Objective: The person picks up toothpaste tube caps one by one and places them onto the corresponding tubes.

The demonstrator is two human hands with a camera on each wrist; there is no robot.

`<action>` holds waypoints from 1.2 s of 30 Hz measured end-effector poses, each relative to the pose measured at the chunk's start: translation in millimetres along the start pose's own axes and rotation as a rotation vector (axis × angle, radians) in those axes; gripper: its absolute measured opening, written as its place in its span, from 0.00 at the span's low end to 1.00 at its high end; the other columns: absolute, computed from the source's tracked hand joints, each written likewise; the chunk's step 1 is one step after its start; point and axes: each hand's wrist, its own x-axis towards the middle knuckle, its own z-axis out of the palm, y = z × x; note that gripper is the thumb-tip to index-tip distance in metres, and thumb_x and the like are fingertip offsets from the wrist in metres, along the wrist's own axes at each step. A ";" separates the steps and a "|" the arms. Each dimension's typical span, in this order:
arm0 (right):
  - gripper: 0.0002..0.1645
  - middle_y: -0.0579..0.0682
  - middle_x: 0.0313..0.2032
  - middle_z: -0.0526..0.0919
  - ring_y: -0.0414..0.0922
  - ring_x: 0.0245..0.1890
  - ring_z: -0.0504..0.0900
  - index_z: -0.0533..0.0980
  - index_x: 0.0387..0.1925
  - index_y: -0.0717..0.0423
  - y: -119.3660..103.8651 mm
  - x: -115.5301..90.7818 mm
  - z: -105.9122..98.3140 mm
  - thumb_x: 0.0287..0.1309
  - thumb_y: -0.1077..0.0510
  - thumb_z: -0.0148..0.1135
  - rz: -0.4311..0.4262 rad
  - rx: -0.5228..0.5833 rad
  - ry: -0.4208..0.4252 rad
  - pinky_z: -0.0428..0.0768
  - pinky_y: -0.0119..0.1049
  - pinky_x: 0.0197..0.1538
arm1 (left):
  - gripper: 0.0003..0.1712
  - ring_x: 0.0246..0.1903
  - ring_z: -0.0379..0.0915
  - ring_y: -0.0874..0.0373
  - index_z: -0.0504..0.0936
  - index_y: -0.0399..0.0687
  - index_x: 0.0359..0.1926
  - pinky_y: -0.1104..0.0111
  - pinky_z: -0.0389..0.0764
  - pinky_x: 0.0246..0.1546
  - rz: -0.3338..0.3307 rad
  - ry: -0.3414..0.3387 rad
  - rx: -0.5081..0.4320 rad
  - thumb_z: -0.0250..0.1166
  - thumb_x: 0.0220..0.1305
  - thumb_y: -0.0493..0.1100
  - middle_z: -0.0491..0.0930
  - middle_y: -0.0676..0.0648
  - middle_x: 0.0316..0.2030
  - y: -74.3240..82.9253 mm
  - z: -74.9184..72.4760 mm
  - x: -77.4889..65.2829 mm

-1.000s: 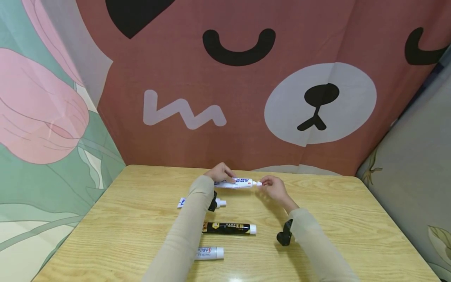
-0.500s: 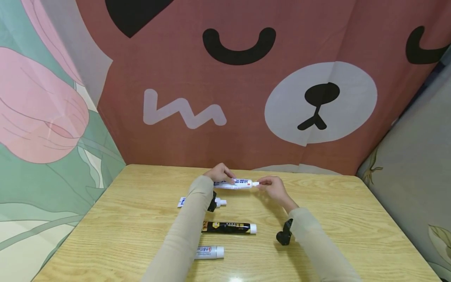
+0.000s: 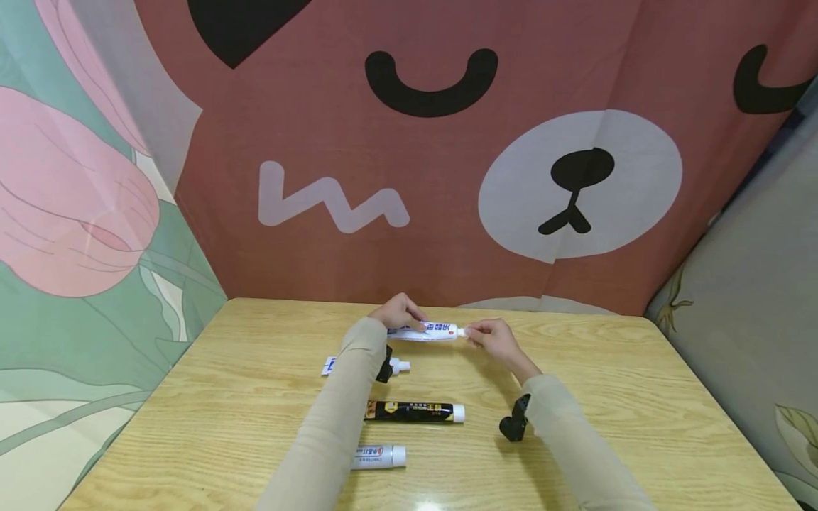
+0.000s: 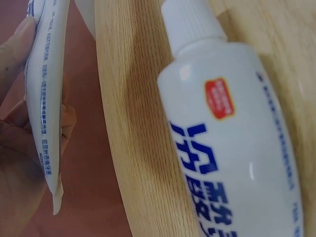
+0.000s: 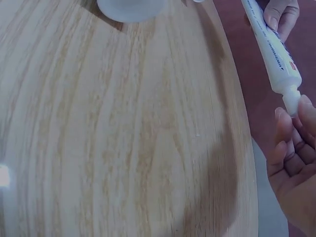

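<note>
At the far side of the table, a white toothpaste tube with blue lettering (image 3: 437,331) lies level between both hands. My left hand (image 3: 399,311) grips its body, thumb on one face and fingers behind in the left wrist view. With thumb and fingertips, my right hand (image 3: 500,341) pinches the small white cap (image 5: 291,101) at the tube's nozzle. A second white tube (image 4: 222,123), with a ribbed cap and red badge, lies on the table nearer me, partly hidden by the left forearm.
A black tube with a white cap (image 3: 415,411) and a silver-grey tube (image 3: 380,456) lie closer to me, their left ends behind the left sleeve. The wooden table (image 3: 639,411) meets a bear-print curtain (image 3: 319,270) at its back edge.
The right fingers have shifted left with the cap, from out beyond the nozzle tip to close against the tube's neck. The left hand stays almost still.
</note>
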 end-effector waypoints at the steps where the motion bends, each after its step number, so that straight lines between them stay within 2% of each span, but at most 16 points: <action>1: 0.13 0.57 0.20 0.77 0.41 0.18 0.69 0.77 0.31 0.73 0.3 0.0 0.4 0.60 0.63 0.55 -0.005 -0.006 0.000 0.67 0.31 0.23 | 0.11 0.39 0.76 0.59 0.85 0.39 0.37 0.70 0.73 0.41 0.004 0.000 0.004 0.69 0.49 0.35 0.83 0.45 0.37 0.3 0.0 0.0; 5: 0.22 0.48 0.13 0.70 0.38 0.14 0.61 0.74 0.23 0.76 -1.1 -1.8 1.8 0.64 0.59 0.51 -0.029 -0.056 0.003 0.60 0.29 0.20 | 0.11 0.37 0.76 0.60 0.85 0.39 0.36 0.72 0.73 0.39 0.013 -0.005 0.004 0.70 0.49 0.35 0.83 0.46 0.36 -0.3 1.2 1.2; 8: 0.26 0.48 0.12 0.70 0.38 0.12 0.60 0.74 0.20 0.74 -1.8 -2.6 2.6 0.66 0.57 0.48 0.005 -0.075 0.015 0.59 0.28 0.19 | 0.11 0.37 0.76 0.60 0.85 0.39 0.36 0.72 0.74 0.39 0.010 -0.011 -0.008 0.70 0.49 0.36 0.83 0.46 0.36 -0.5 2.4 1.9; 12: 0.28 0.49 0.13 0.74 0.38 0.12 0.63 0.76 0.22 0.75 -1.3 -2.4 2.3 0.67 0.55 0.46 0.035 -0.076 0.017 0.62 0.29 0.18 | 0.11 0.37 0.76 0.60 0.86 0.40 0.36 0.71 0.74 0.39 0.010 -0.015 -0.007 0.70 0.48 0.36 0.83 0.46 0.36 0.6 2.5 2.0; 15: 0.27 0.53 0.16 0.76 0.41 0.15 0.70 0.77 0.27 0.75 -1.1 -2.9 1.0 0.67 0.54 0.46 0.030 -0.064 0.003 0.68 0.32 0.20 | 0.11 0.36 0.76 0.61 0.86 0.40 0.36 0.72 0.73 0.39 0.009 -0.012 -0.001 0.71 0.48 0.36 0.83 0.47 0.36 0.1 1.8 2.3; 18: 0.23 0.61 0.25 0.79 0.50 0.21 0.77 0.76 0.36 0.74 -0.1 -4.1 -1.3 0.66 0.54 0.48 0.023 -0.010 -0.019 0.75 0.38 0.24 | 0.12 0.36 0.76 0.61 0.86 0.40 0.37 0.72 0.73 0.39 0.001 -0.010 -0.002 0.71 0.48 0.36 0.83 0.47 0.36 -0.5 1.2 2.1; 21: 0.19 0.66 0.34 0.78 0.58 0.28 0.78 0.74 0.46 0.72 0.4 -5.5 -4.0 0.64 0.57 0.52 0.007 0.050 -0.037 0.77 0.45 0.29 | 0.12 0.36 0.76 0.61 0.86 0.40 0.37 0.72 0.73 0.39 -0.002 -0.007 -0.004 0.71 0.48 0.36 0.83 0.47 0.36 -0.9 0.7 1.3; 23: 0.17 0.65 0.35 0.78 0.57 0.29 0.78 0.74 0.46 0.72 0.1 -5.8 -5.0 0.60 0.61 0.56 -0.003 0.073 -0.036 0.77 0.46 0.32 | 0.12 0.36 0.76 0.61 0.85 0.40 0.37 0.72 0.73 0.39 0.002 -0.004 -0.002 0.71 0.48 0.36 0.83 0.47 0.36 -0.8 0.3 1.1; 28: 0.15 0.56 0.31 0.80 0.43 0.28 0.77 0.76 0.42 0.72 -2.0 -5.2 -5.1 0.50 0.70 0.62 -0.013 0.057 -0.011 0.76 0.44 0.33 | 0.11 0.36 0.75 0.62 0.86 0.41 0.37 0.72 0.72 0.39 -0.011 -0.006 0.002 0.70 0.48 0.36 0.83 0.47 0.36 1.6 -0.1 0.4; 32: 0.13 0.55 0.28 0.81 0.44 0.27 0.78 0.77 0.40 0.72 -2.9 -5.4 -5.4 0.51 0.69 0.62 -0.005 0.035 -0.014 0.77 0.43 0.33 | 0.11 0.37 0.76 0.61 0.86 0.41 0.37 0.71 0.73 0.40 -0.025 -0.008 0.010 0.70 0.48 0.36 0.83 0.48 0.36 3.7 -1.1 -1.0; 36: 0.12 0.60 0.24 0.80 0.45 0.22 0.77 0.77 0.37 0.75 -3.5 -6.2 -4.7 0.56 0.65 0.59 -0.014 0.036 -0.062 0.77 0.40 0.30 | 0.11 0.37 0.76 0.60 0.86 0.41 0.36 0.70 0.73 0.40 -0.018 -0.007 0.013 0.70 0.48 0.36 0.83 0.47 0.35 3.7 -2.4 -2.3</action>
